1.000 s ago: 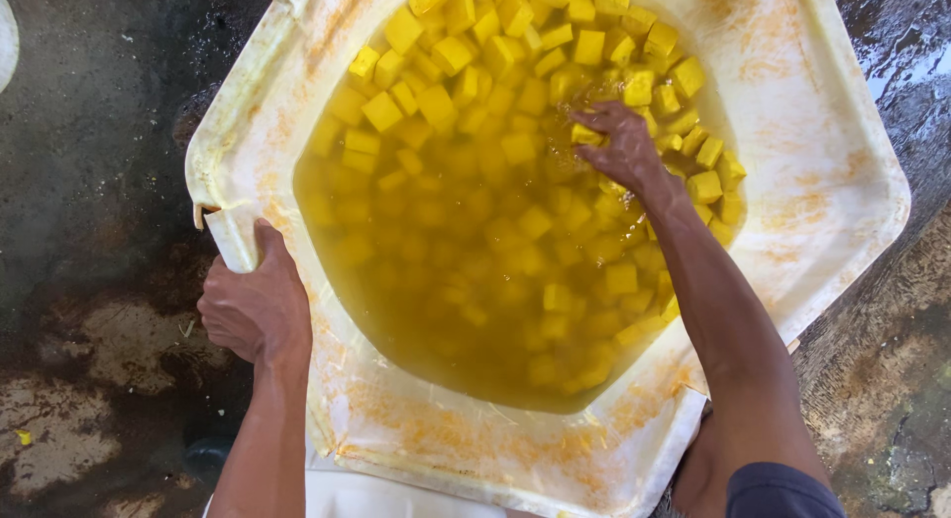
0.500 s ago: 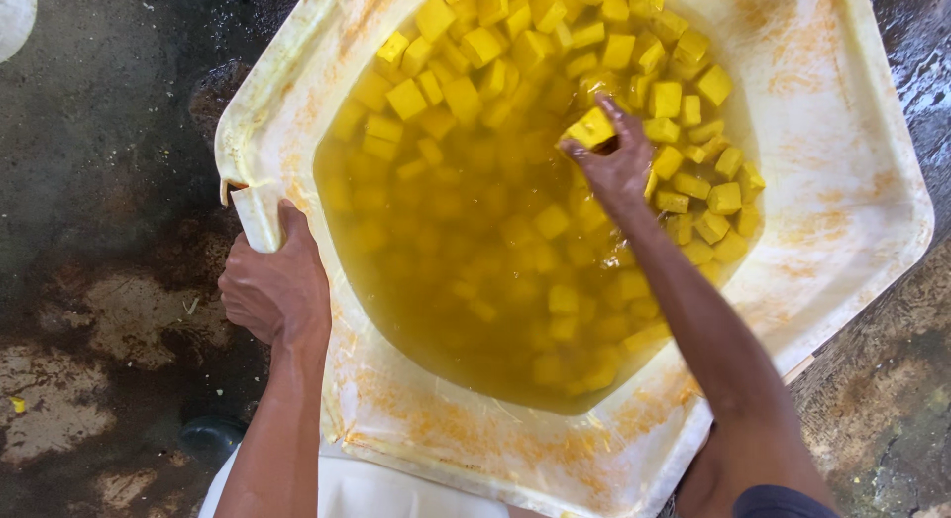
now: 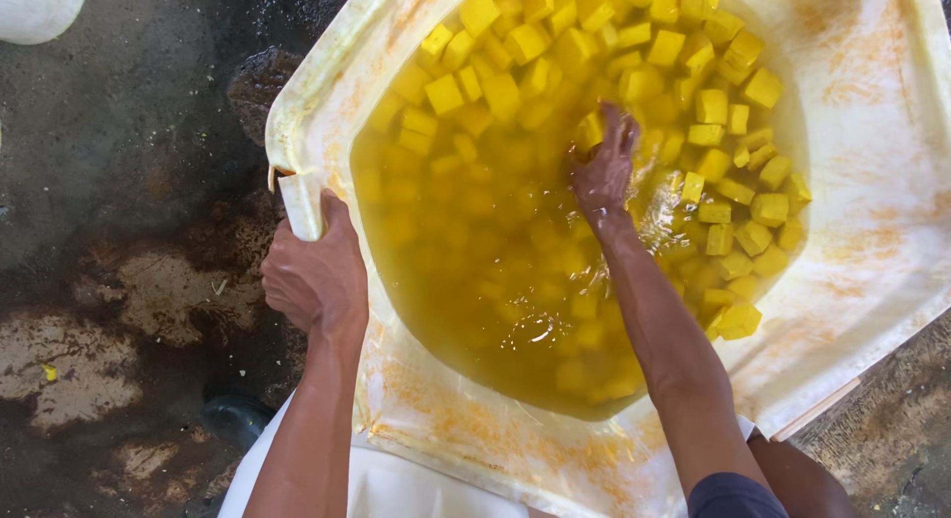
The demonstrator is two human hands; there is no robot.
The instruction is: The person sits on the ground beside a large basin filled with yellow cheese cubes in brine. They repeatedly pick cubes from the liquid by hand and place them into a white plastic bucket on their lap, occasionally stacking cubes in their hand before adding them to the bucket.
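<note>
Left hand [image 3: 315,270] is clamped tight on the rim of the big white basin [image 3: 872,181], gripping its near left corner with the forearm straight up from below. Right hand [image 3: 602,171] is down in the yellow liquid [image 3: 475,270], arm stretched forward, fingers spread loose among the floating yellow cubes [image 3: 713,107], grasping nothing that shows. The basin sits on a dark, stained floor [image 3: 119,181].

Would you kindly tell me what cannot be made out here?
Head view:
- Right hand: whether its fingers hold a cube; the liquid blurs them.
- Deeper yellow cubes: clouded by yellow liquid.
- Tub: far rim cut off by the top edge.
- Left hand: palm side hidden.
</note>
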